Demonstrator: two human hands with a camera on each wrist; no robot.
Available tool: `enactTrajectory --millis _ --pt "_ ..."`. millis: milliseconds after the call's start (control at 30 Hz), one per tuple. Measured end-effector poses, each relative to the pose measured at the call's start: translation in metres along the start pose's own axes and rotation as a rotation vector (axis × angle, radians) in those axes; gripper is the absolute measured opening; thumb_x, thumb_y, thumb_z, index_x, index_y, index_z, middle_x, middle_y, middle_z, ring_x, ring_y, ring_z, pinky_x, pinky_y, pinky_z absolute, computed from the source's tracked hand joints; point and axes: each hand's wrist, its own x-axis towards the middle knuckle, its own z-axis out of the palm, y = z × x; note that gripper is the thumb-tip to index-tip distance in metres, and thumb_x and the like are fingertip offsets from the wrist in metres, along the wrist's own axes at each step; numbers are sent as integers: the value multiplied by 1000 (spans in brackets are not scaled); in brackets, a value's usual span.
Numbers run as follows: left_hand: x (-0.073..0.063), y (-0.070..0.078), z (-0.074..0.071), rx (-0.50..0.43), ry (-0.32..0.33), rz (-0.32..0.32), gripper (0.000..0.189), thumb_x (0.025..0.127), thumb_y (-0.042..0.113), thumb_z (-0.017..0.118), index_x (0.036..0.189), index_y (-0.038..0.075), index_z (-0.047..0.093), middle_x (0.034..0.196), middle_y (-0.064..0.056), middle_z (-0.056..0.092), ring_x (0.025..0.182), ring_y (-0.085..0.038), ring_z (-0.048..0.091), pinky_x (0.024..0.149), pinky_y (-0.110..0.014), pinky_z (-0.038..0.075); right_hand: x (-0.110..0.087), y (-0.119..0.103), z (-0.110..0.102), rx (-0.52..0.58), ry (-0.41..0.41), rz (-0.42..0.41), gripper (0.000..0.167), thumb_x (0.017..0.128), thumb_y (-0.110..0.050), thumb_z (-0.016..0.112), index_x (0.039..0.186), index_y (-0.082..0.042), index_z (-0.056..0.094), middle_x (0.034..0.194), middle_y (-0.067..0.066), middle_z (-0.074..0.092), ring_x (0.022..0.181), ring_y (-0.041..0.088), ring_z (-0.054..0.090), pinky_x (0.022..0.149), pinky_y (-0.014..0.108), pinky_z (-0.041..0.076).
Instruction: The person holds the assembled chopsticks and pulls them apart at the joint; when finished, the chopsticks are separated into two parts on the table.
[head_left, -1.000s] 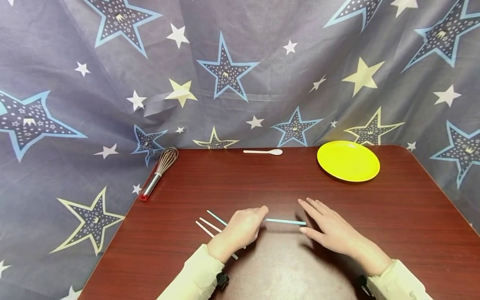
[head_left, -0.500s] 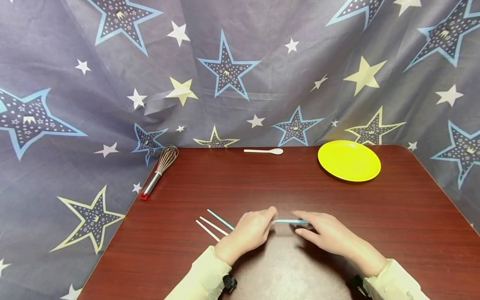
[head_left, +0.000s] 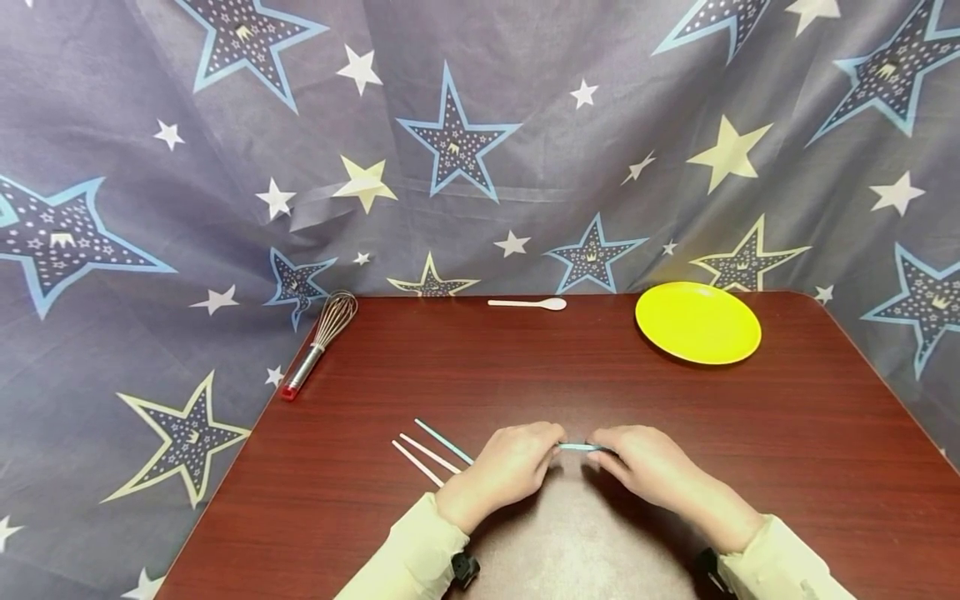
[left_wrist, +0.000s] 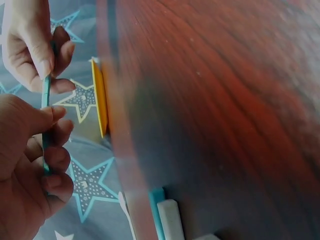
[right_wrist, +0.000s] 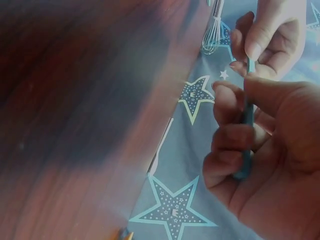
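Note:
Between the two hands, a light blue chopstick [head_left: 577,447] is held up level, slightly over the table. My left hand [head_left: 512,458] pinches one end of it, thumb on top and fingers curled under, as the left wrist view shows. At the other end my right hand [head_left: 648,458] grips the same chopstick [right_wrist: 248,115] between thumb and curled fingers. Only a short middle stretch shows between the fingertips. Beside the left forearm lie another blue chopstick [head_left: 442,440] and two pale ones, the middle one [head_left: 427,452] and the outer one [head_left: 415,461], their near ends hidden by the arm.
A whisk [head_left: 318,346] with a red-tipped handle lies along the table's left edge. At the back edge is a white spoon [head_left: 527,303], and a yellow plate [head_left: 697,322] sits at the back right. A star-patterned grey cloth [head_left: 450,225] hangs behind the brown table [head_left: 480,358].
The left hand has moved right with the blue chopstick. The right hand has come in from the right, its fingers closing on the free end. The other chopsticks stay put.

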Motion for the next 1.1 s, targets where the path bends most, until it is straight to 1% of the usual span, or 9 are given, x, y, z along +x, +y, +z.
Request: enactTrajectory --millis 67,233,367,467,600,667,767,933,1100 --pt "1 2 -1 4 -2 12 8 95 21 63 90 18 58 77 9 55 64 -6 52 54 -25 45 0 -1 0 -6 -10 8 24 89 -18 70 75 -22 51 65 -16 40 57 2 37 53 24 35" --pt "3 4 -1 -12 -28 20 15 96 28 60 84 20 56 72 11 52 61 -6 50 52 -26 43 0 -6 -1 5 -30 16 29 92 -20 67 72 -23 45 62 -17 35 55 2 33 51 22 31" --pt "5 6 0 -74 -64 20 17 98 31 57 83 22 55 72 13 53 63 -4 51 53 -25 43 0 -9 -1 32 -47 12 29 93 -23 64 72 -24 45 61 -17 33 54 1 32 50 22 31" --pt "6 8 0 -128 -93 14 18 99 31 55 83 22 56 71 14 52 62 -2 49 53 -23 41 0 -10 -2 27 -54 1 27 94 -26 63 73 -24 46 60 -17 32 53 2 33 49 22 32" --pt "7 8 -2 -192 -128 4 18 99 29 55 84 19 59 68 14 49 60 -1 45 54 -19 38 -1 -10 -2 11 -52 -17 27 93 -26 64 73 -24 46 59 -17 31 52 2 32 48 22 32" --pt "6 8 -2 -209 -141 4 18 99 28 55 85 18 60 68 14 48 60 -2 44 54 -18 37 -1 -10 -2 9 -51 -20 28 93 -26 64 72 -24 46 59 -17 31 52 2 31 48 22 32" --pt "6 8 -3 -210 -146 12 19 98 28 55 85 17 60 67 13 48 59 -3 44 54 -18 37 -1 -10 -1 7 -50 -22 28 92 -26 65 72 -24 45 58 -17 31 52 1 32 47 22 31" --pt "5 6 -1 -203 -132 25 18 98 29 55 86 17 60 69 12 49 60 -4 44 55 -19 38 -2 -9 0 4 -47 -16 28 92 -26 65 72 -24 45 58 -17 32 51 1 32 46 23 31" --pt "3 5 1 -172 -117 31 13 100 27 53 96 21 64 76 11 61 64 -4 53 56 -23 44 -3 -8 0 -7 -25 -14 29 91 -26 66 71 -24 44 59 -17 30 51 1 31 44 22 29"
